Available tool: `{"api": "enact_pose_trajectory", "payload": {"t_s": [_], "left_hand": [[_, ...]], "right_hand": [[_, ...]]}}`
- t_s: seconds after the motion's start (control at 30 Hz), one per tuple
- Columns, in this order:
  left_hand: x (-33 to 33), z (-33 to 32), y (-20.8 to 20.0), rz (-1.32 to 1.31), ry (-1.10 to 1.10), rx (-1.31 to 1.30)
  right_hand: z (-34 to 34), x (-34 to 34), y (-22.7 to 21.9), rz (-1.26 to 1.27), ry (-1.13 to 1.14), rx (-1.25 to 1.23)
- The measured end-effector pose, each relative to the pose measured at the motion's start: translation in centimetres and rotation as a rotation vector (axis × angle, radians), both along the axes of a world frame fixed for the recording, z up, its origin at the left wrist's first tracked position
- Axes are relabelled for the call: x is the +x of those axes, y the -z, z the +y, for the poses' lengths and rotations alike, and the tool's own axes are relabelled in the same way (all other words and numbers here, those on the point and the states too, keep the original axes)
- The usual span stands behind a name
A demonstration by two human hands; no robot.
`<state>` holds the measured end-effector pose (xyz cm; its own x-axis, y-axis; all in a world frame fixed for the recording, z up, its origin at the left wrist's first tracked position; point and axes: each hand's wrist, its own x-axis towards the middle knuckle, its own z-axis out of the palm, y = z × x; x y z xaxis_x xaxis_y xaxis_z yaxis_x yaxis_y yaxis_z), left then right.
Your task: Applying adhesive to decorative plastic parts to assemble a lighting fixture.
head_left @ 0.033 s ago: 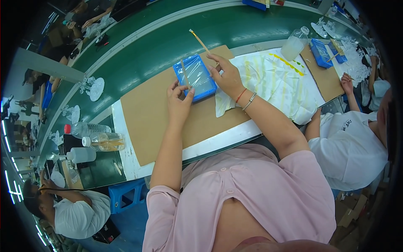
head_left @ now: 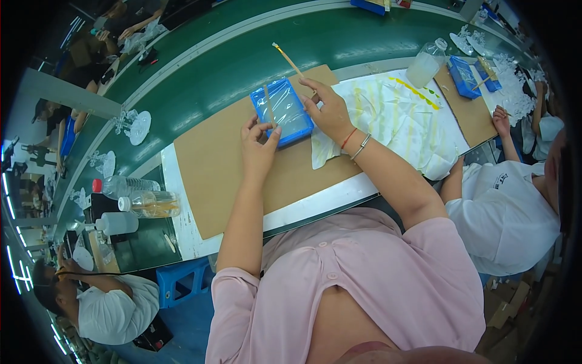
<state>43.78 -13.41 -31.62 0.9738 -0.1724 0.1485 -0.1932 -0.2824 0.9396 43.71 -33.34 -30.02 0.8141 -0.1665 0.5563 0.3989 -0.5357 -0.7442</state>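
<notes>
My left hand pinches a thin, light wooden stick, which slants up over the left side of a blue-rimmed tray. Clear plastic film covers the tray. My right hand is closed on a slim paintbrush beside the tray's right edge. Its yellow-stained tip points away from me, beyond the tray. Beside my right wrist lies a crumpled white cloth with yellow and green stains.
Brown cardboard lies under the tray. A bottle of cloudy liquid stands at the far right; several bottles, one with amber liquid, are at left. A co-worker in white sits at right, another at lower left.
The wooden stick's far end has shifted slightly to the right over the tray. Both hands stay almost in the same place.
</notes>
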Motion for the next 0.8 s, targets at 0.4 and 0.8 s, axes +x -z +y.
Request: {"api": "enact_pose_trajectory", "payload": {"t_s": [0.4, 0.8], "left_hand": [[-0.8, 0.0, -0.5, -0.107, -0.05, -0.01], [-0.2, -0.8, -3.6, -0.553, -0.038, 0.287]], "right_hand": [[0.8, -0.9, -1.4, 0.013, -0.069, 0.079], [2.2, -0.4, -2.8, 0.043, -0.247, 0.533]]}}
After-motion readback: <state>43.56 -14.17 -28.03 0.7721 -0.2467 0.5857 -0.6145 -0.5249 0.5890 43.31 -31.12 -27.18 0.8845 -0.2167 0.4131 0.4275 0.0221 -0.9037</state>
